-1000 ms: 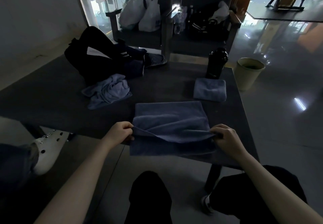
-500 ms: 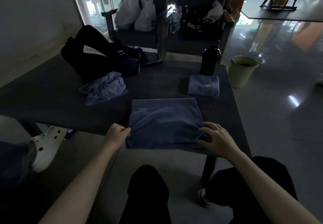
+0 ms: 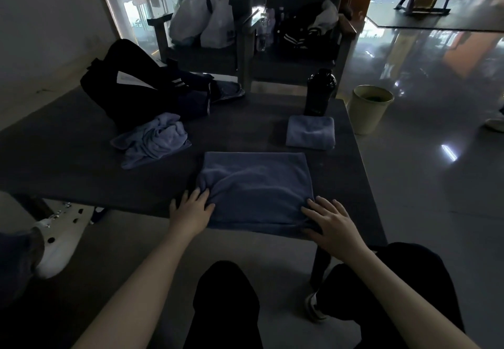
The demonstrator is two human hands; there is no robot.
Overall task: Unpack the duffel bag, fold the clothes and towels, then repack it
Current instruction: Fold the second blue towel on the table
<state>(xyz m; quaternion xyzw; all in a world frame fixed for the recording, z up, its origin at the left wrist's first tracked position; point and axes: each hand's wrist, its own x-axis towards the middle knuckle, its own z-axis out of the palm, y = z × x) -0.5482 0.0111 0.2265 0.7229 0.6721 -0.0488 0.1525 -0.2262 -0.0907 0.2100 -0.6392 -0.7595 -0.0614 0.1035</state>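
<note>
One head cam, wide-angle, worn by seated person; faces fwd + down across dark table (image 3: 68, 163), close range. Near lower centre: left hand (image 3: 191, 211) & right hand (image 3: 331, 222); knees at bottom edge, chairs (image 3: 207, 59) far at top. Edges bend w/ lens.

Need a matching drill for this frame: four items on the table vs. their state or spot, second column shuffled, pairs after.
Things:
1. large blue towel
2. small blue towel
3. pale towel
4. black bottle

States:
A. upright near the far edge of the table
B. crumpled beside the duffel bag
C. at the near edge, under the left hand and right hand
D. folded, just in front of the black bottle

Pairs: 1-C, 2-D, 3-B, 4-A
</note>
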